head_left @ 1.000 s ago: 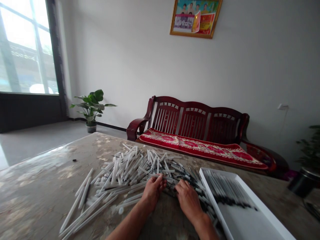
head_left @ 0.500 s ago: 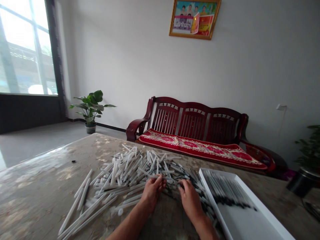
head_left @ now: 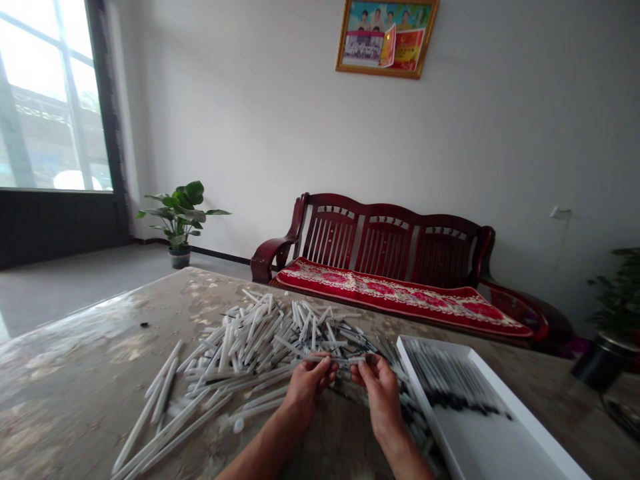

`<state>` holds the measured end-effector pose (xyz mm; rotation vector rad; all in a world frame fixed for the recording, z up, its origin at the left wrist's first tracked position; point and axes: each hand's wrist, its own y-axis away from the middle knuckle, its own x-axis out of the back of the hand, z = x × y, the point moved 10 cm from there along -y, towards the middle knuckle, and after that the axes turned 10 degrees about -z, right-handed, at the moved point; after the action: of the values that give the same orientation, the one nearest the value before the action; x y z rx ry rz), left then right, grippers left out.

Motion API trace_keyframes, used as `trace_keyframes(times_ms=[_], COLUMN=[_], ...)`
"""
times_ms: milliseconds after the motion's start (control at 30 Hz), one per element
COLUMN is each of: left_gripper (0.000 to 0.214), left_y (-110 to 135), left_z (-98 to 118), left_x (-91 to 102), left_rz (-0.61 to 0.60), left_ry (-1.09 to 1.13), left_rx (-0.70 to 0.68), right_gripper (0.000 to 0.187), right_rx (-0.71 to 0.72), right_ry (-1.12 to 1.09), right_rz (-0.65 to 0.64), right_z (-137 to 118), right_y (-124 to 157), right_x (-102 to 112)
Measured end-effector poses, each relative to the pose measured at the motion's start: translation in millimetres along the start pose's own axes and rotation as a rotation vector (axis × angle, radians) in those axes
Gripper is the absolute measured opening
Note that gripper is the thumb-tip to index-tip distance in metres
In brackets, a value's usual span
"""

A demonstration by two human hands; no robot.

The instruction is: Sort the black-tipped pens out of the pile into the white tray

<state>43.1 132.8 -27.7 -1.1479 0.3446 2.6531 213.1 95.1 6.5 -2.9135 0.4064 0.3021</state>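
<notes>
My left hand (head_left: 309, 385) pinches the left part of a slim, pale pen (head_left: 344, 361) over the near edge of a heap. My right hand (head_left: 379, 390) has its fingertips closed on the pen's right end, where a dark piece shows by the thumb. Whether the pen is one piece or two parts meeting is too blurred to tell. Around and behind both hands lies the heap of white, translucent pen barrels (head_left: 250, 340), with darker pens mixed in at its right side.
A white open box (head_left: 493, 443) stands right of my right hand, with a row of black-ended pens (head_left: 450, 373) inside. The patterned tabletop (head_left: 75, 393) carries it all. Beyond are a wooden bench (head_left: 385, 240), a potted plant (head_left: 181, 213) and a dark pot (head_left: 597, 363).
My right hand has turned and come up and slightly left, its fingertips now in line with the pen in my left hand. My left hand has barely moved.
</notes>
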Motion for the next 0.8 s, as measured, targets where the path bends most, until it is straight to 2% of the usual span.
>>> trace_keyframes(times_ms=[233,400,533,667,800], left_gripper=[0.016,0.029,0.038,0.035,0.033], left_y=[1,1,3,9,14], left_z=[-3,-4,4,18,25], left_x=[-0.7,-3.2,-10.8,-24.8,-34.8], left_rz=[0.004,-0.021,-0.087,-0.178,-0.228], left_ry=[0.017,0.01,-0.062,-0.207,-0.286], left_rx=[0.008,-0.015,-0.1,-0.228,-0.285], right_gripper=[0.046,0.049,0.051,0.052,0.046], right_rx=[-0.025,-0.075,-0.142,-0.211,-0.257], right_ry=[-0.057,-0.127,-0.214,-0.323,-0.426], right_rz=[0.007,-0.01,0.003,0.013,-0.018], right_z=[0,7,13,14,13], right_y=[3,7,11,15,17], right_x=[-3,-10,-13,-16,-19])
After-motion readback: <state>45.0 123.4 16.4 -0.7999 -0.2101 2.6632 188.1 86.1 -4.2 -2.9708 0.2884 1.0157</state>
